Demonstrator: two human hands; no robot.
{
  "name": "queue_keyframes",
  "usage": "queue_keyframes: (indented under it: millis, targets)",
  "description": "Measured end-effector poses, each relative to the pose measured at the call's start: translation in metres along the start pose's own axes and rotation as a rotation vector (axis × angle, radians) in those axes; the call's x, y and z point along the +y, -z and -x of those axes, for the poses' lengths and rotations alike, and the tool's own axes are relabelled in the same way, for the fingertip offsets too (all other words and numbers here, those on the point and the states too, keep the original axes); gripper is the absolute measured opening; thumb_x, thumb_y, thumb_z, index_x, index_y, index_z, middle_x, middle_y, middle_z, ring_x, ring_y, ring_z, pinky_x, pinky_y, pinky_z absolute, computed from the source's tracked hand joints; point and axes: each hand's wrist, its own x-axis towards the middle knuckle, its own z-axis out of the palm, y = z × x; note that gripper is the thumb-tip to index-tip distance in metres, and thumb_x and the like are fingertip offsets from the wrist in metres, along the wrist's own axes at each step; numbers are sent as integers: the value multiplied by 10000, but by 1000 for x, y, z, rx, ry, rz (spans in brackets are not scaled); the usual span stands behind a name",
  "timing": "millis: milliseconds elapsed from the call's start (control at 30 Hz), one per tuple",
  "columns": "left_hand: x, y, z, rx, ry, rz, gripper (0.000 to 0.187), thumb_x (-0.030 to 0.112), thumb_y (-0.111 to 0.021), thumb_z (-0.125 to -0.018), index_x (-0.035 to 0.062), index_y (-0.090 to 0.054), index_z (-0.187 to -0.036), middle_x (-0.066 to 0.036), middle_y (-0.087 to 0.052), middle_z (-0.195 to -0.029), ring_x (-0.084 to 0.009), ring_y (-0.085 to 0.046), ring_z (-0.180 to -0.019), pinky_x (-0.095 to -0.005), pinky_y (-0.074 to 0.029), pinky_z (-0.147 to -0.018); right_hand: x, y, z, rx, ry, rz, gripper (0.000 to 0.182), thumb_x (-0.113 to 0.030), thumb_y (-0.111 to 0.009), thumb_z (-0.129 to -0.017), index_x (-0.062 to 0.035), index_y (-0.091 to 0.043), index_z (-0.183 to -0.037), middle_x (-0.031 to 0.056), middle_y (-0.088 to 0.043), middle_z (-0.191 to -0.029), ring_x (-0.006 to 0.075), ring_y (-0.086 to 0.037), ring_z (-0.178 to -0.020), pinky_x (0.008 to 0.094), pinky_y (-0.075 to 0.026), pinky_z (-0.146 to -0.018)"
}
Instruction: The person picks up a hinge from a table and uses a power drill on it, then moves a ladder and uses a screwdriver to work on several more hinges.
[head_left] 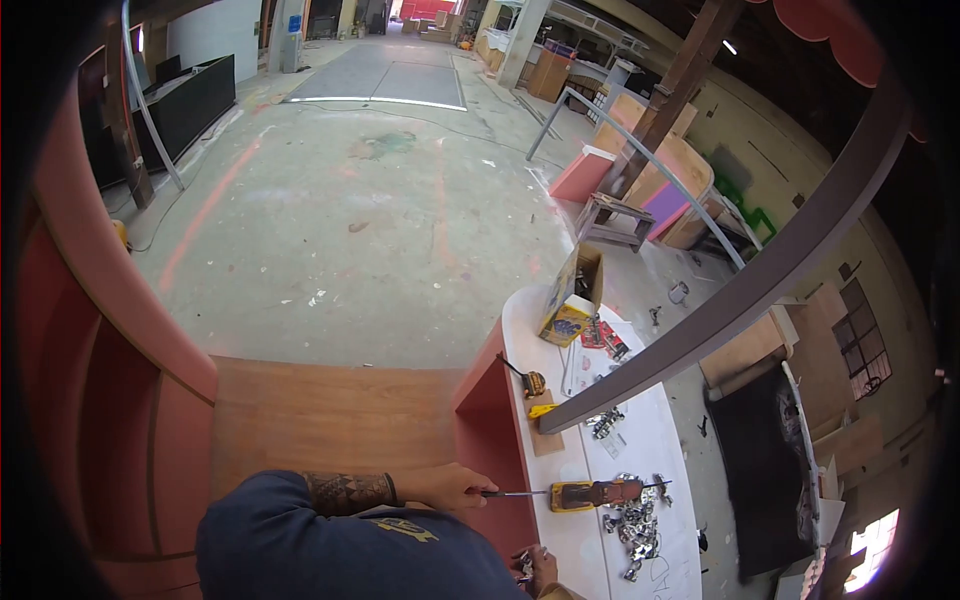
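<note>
Left hand (468, 487) pinches a slim rod (516, 493), drill (597, 494) just beyond its tip — a careless jab could shove it — while right hand (543, 571) clutches shiny metal (525, 566).

- A long counter (650, 420) with a smooth white top, pink side and rounded far end carries everything here; large dark handwriting marks its near part.
- An open yellow-and-blue cardboard box (566, 310) stands near the rounded end.
- Small red packets (603, 339) lie just beside the box.
- A yellow-and-black tape measure (534, 384) lies at the pink-sided edge.
- A flat piece of bare brown wood (546, 441) lies near it, by the foot of a slanting grey post (700, 325).
- A yellow-and-dark power drill (592, 495) lies on its side.
- A loose heap of shiny silver metal fittings (636, 530) spreads beside the drill.
</note>
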Motion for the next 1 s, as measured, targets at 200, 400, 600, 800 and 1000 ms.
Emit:
queue_keyframes:
  millis: [200,400,600,800,1000]
  targets:
    - [-36,8,29,53,80,49,582,263,-695,-1010,110,-552,-1554,-59,-690,-992,-167,-623,-836,-358,-532,-776,44,-5,-73,-177,-143,-144,710,-836,-474,-955,-153,-660,-1011,42,-642,-809,171,-501,-561,358,-454,-525]
    - [-50,18,68,278,196,543,632,161,-656,-1012,41,-449,-1597,-45,-652,-1227,-113,-596,-918,-290,-541,-804,6,-119,-47,-317,-277,-360,461,-384,-560,-1026,-24,-634,-1304,235,-721,-1101,288,-685,-777,441,-592,-721]
    - [-26,41,120,408,205,904,569,99,-599,-1006,40,-498,-1562,-54,-671,-1284,-70,-572,-841,-234,-524,-736,5,-178,-71,-411,-122,-280,436,-239,-565,-1059,-39,-565,-1446,201,-702,-1260,257,-707,-1092,496,-644,-881]
    - [6,42,147,374,169,950,579,-16,-549,-959,17,-535,-1536,-72,-688,-1240,-56,-592,-809,-213,-505,-697,-28,-254,-66,-531,3,-231,525,-328,-479,-1136,-153,-376,-1620,86,-727,-1093,327,-731,-1076,558,-649,-863]
    - [29,42,155,431,233,779,525,-22,-591,-970,-14,-576,-1495,-86,-732,-1173,-63,-600,-809,-229,-528,-731,-49,-272,-71,-711,-74,-200,497,-323,-434,-1120,-81,-443,-1555,84,-655,-1048,238,-693,-953,413,-646,-802]
